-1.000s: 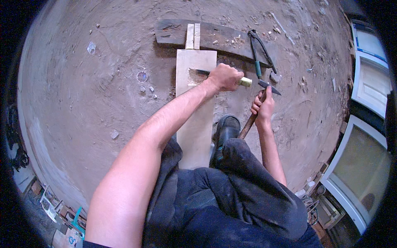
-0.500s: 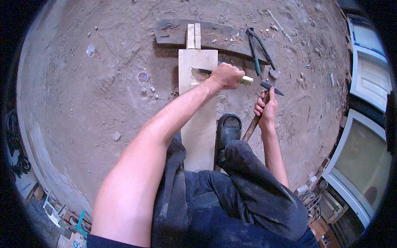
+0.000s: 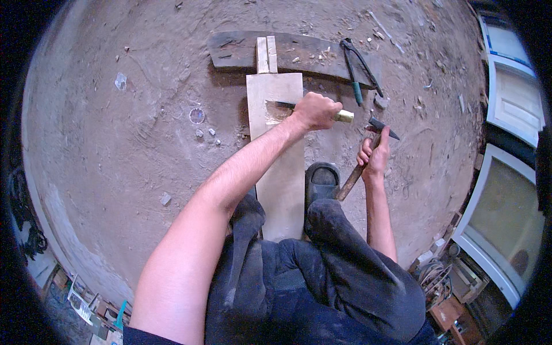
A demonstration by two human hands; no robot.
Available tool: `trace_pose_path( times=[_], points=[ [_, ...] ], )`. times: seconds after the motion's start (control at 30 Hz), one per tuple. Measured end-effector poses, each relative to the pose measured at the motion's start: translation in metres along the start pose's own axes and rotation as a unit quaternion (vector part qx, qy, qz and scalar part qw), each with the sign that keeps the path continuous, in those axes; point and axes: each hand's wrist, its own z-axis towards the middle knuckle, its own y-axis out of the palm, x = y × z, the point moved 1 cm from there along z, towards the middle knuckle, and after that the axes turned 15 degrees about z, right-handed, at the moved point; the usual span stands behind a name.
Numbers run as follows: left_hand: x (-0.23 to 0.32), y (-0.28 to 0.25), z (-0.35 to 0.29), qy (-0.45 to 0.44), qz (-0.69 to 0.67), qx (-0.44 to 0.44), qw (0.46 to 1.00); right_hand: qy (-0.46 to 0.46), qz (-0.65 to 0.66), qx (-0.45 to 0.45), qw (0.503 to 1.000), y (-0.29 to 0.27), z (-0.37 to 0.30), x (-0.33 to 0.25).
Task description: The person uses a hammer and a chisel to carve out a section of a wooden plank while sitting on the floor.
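Left hand, at centre of frame, is closed around a chisel with a yellowish handle, its dark blade over a shallow recess in a pale board. Right hand, right of centre, grips a hammer close below its head, which stands apart from the chisel. Board runs from upper centre down between the legs; long-handled pincers lie partly across a dark plank, upper right of centre

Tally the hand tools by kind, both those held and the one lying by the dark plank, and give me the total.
Hammer, in the right hand: 1
Chisel, in the left hand: 1
Pincers-like tool, with a green grip: 1
Total: 3
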Motion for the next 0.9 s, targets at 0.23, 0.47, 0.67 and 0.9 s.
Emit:
trace_pose_path(
  times=[0.23,0.47,0.67,0.9],
  points=[
    [-0.002,-0.001,-0.009,0.024,-0.008,-0.004,1.000,-0.141,-0.089,-0.002,0.986,-0.014,-0.005,-0.016],
    [-0.005,-0.005,-0.009,0.044,-0.019,0.010,0.999,-0.084,-0.101,-0.045,0.990,-0.022,0.009,-0.009],
    [0.000,0.000,-0.009,0.041,-0.007,-0.025,0.999,-0.089,-0.032,-0.085,0.992,-0.001,0.011,0.006],
    [-0.003,0.001,-0.004,0.024,-0.018,-0.011,0.999,-0.051,0.094,-0.139,0.984,-0.001,0.002,-0.020]
  ],
)
